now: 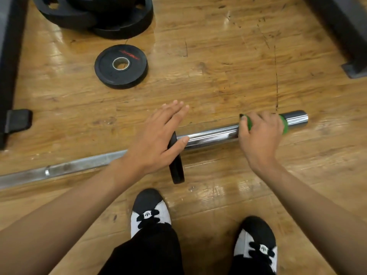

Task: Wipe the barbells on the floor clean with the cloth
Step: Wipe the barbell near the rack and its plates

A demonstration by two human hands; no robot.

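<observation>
On the barbell (210, 136): right hand (260, 135) fingers (256, 118) clamped round green cloth (284, 124), left hand (153, 141) fingers straight.

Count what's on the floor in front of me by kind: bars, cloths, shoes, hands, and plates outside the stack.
Bar: 1
Cloth: 1, green
Plates outside the stack: 2, the floor plate and the plate on the bar
Shoes: 2, left shoe and right shoe
Hands: 2, left hand and right hand
Total: 8
</observation>
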